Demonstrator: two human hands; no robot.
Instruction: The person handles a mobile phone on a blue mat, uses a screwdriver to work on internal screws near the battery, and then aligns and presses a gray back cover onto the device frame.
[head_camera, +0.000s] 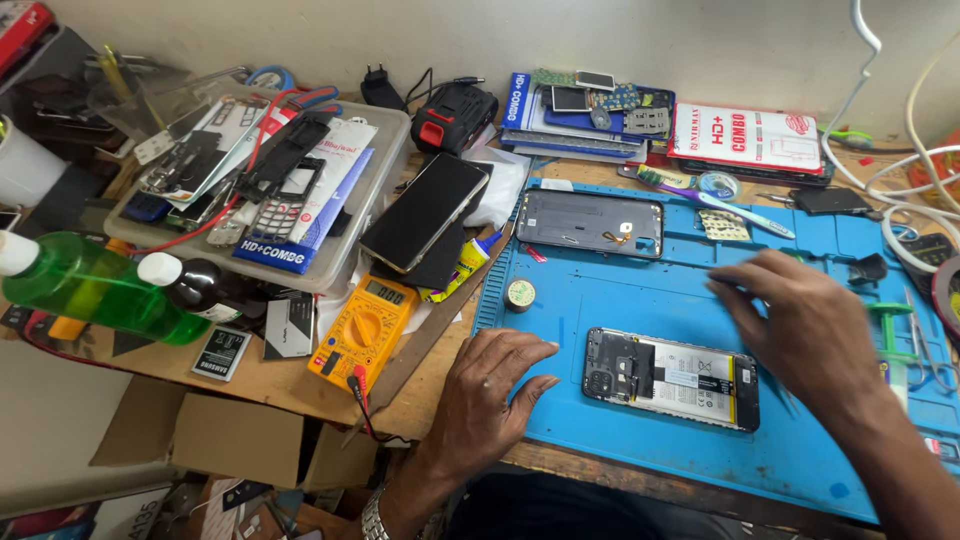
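An opened phone (670, 378) with its battery and circuit board exposed lies on a blue work mat (620, 300). My left hand (492, 392) rests flat on the mat's near left corner, fingers spread, just left of the phone. My right hand (805, 325) hovers above the mat to the phone's right, fingers loosely curled and blurred; it holds nothing that I can make out. A detached phone back cover (590, 222) lies further back on the mat.
A yellow multimeter (362, 330) sits left of the mat, beside a dark phone (425, 210) leaning on a clear tray of parts (375, 190). Green bottle (85, 285) at far left. Boxes (745, 137), a toothbrush (735, 212), scissors (925, 350) and white cables (905, 180) lie right and back.
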